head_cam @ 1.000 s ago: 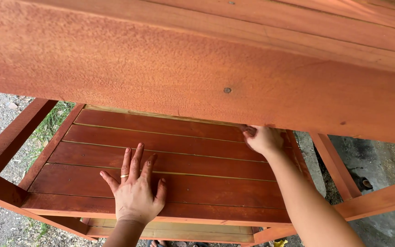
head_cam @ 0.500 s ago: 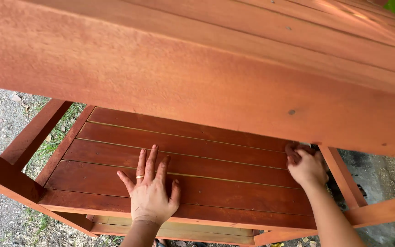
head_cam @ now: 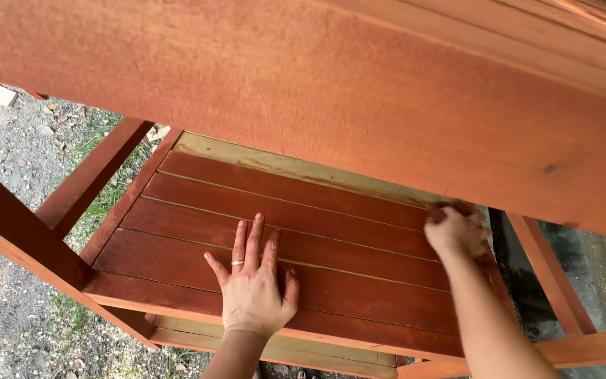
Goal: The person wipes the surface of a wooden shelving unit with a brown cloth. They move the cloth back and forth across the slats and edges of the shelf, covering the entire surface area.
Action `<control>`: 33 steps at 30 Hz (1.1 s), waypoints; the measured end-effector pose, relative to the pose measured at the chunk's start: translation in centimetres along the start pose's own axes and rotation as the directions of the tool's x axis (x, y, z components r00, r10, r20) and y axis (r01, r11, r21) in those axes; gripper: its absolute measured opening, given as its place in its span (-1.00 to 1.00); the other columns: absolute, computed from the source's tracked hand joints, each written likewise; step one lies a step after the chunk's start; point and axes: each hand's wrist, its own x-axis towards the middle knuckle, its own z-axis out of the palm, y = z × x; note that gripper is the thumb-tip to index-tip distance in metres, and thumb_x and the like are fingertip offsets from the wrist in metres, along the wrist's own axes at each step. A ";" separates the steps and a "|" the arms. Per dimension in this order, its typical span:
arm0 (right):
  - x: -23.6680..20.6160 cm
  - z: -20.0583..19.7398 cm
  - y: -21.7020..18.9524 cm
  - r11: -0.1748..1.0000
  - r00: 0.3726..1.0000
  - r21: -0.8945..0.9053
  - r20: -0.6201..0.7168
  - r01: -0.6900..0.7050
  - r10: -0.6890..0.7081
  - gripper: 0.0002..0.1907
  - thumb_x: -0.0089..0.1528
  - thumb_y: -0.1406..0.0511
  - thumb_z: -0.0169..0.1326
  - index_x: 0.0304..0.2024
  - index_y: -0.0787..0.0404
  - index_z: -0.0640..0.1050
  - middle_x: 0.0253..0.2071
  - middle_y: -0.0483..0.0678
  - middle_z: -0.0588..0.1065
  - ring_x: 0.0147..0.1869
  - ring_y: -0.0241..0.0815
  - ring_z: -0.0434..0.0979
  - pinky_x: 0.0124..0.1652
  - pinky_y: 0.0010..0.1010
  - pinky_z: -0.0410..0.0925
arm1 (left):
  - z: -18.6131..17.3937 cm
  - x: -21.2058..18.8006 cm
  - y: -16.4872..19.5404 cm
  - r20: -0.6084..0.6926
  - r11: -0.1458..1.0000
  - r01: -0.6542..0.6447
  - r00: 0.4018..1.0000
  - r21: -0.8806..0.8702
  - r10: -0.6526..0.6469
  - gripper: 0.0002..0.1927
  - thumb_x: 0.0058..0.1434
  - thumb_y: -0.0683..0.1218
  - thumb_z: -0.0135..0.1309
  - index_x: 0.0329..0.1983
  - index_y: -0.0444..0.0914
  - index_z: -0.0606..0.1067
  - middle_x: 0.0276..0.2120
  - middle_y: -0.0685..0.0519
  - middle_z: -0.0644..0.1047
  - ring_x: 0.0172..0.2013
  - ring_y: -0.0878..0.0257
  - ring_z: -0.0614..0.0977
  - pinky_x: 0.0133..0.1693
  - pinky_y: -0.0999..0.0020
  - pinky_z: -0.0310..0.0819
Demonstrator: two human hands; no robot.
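Soft even daylight, sharp focus, near board slightly blurred, faint shadows

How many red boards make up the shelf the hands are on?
5 red slats: back, second, third, fourth, front. The wide top board may hide more behind.

Red-brown slatted wooden shelf, left hand flat on it, right hand at its edge.
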 end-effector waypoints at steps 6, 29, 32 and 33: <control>-16.8 -1.2 -19.2 0.883 0.900 0.250 0.081 0.397 -0.428 -0.49 0.08 0.02 0.27 0.10 -0.30 0.55 0.46 -0.01 0.02 0.48 0.27 -0.01 0.21 0.30 0.21 | 1.0 -1.0 -0.6 -0.132 0.997 -0.041 0.991 -0.071 0.031 -0.21 0.06 0.02 -0.04 0.41 -0.24 0.20 0.49 -0.07 0.06 0.49 -0.04 0.01 0.24 -0.62 -0.41; 1.8 0.3 5.3 0.994 0.996 0.070 -0.027 0.083 -0.081 -0.41 0.11 -0.01 0.19 0.23 -0.35 0.53 0.41 0.15 0.18 0.40 0.40 0.20 0.12 0.19 0.41 | 0.8 -0.9 -0.5 -0.134 0.999 0.032 0.990 -0.028 -0.036 -0.38 0.04 0.05 -0.01 0.22 -0.14 0.42 0.48 -0.08 0.06 0.48 -0.04 -0.03 0.23 -0.65 -0.38; -3.4 -0.6 0.4 0.976 0.977 0.082 -0.088 0.200 -0.193 -0.33 0.06 -0.06 0.25 0.25 -0.33 0.50 0.38 0.16 0.18 0.41 0.39 0.17 0.12 0.18 0.39 | 0.8 -1.0 -0.6 -0.129 0.997 0.008 0.991 -0.072 -0.017 -0.35 0.04 0.05 0.00 0.25 -0.18 0.41 0.47 -0.12 0.05 0.47 -0.07 -0.04 0.22 -0.64 -0.37; -5.7 -0.8 -1.8 0.961 0.965 0.102 -0.091 0.256 -0.247 -0.34 0.05 -0.05 0.26 0.24 -0.33 0.50 0.40 0.14 0.16 0.40 0.40 0.16 0.12 0.18 0.38 | 0.8 -1.0 -0.6 -0.137 0.996 -0.005 0.990 -0.087 -0.007 -0.34 0.03 0.05 0.00 0.25 -0.19 0.40 0.47 -0.14 0.05 0.47 -0.08 -0.03 0.22 -0.63 -0.37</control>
